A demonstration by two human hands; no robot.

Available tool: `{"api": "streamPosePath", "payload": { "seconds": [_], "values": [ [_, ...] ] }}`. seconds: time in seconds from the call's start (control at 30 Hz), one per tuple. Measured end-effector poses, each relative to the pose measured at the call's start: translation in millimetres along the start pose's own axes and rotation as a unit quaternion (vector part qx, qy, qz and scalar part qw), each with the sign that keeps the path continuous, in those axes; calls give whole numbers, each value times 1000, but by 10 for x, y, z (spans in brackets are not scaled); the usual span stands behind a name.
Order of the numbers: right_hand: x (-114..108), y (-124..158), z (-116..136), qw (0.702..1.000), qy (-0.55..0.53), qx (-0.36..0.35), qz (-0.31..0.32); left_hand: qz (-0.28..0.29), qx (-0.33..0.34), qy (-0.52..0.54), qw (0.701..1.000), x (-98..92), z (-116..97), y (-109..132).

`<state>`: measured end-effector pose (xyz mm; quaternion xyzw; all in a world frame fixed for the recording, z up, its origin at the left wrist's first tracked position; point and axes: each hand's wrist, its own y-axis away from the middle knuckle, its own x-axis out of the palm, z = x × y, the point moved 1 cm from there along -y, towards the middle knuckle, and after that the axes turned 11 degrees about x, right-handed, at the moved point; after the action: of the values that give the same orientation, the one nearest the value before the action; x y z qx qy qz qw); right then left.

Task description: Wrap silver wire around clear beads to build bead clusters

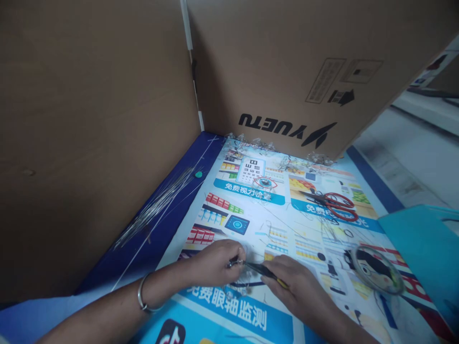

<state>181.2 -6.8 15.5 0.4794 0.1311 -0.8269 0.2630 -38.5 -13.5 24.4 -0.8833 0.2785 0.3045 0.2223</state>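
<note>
My left hand [218, 260] is closed in a pinch, with a silver bangle on its wrist. It grips a small tangle of thin wire [245, 277] with clear, bead-like bits, part of which hangs below the fingers. My right hand [296, 282] is wrapped round pliers [263, 270] with dark jaws and a black-and-yellow handle. The jaws point left and meet the work at my left fingertips. Exactly what they bite on is too small to make out.
Red-handled scissors [339, 205] lie beyond my right hand. A roll of clear tape [376, 270] sits to the right, near a turquoise box [423, 248]. Straight wires [154, 205] lie at left. Wire pieces [260, 143] line the foot of the cardboard wall [287, 62].
</note>
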Motion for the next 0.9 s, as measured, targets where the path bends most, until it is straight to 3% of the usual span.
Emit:
{"api": "streamPosePath", "payload": {
  "seconds": [0.17, 0.5, 0.9],
  "values": [
    [15, -1, -12, 1000, 5, -23, -20, 11, 0, 4, 1000, 9, 16, 8],
    [46, 6, -43, 962, 151, -135, -184, 19, 5, 18, 1000, -12, 18, 1],
    [48, 13, -82, 939, 236, -167, -186, 38, -1, 14, 999, -22, 20, -1]
  ]
}}
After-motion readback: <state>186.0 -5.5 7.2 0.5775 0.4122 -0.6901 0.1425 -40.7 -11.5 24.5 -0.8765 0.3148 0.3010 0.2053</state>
